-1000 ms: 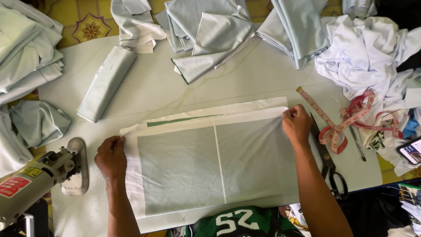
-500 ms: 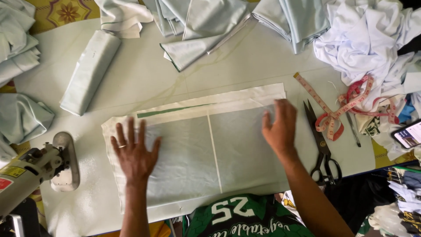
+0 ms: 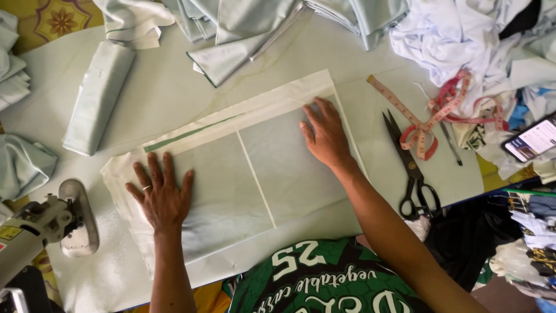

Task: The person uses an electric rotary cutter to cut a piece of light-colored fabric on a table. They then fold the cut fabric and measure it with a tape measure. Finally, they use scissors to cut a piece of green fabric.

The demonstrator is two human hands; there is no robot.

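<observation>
Pale grey-green cloth panel (image 3: pixel 255 168), a flat rectangle with one thin white centre line, lies mid-surface on the white surface (image 3: pixel 174 87), its near edge close to the surface's near rim. Left hand (image 3: pixel 163 197) presses its left part, fingers spread flat; right hand (image 3: pixel 325 136) lies flat near its right edge, gripping nothing. One pair of black scissors (image 3: pixel 412 171) and one pink measuring tape (image 3: pixel 425 124) lie just right; bare room remains beyond the far edge.

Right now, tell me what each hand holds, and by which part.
Nothing is gripped. Left hand and right hand lie flat, palms down, on the pale grey-green rectangular fabric panel.
</observation>
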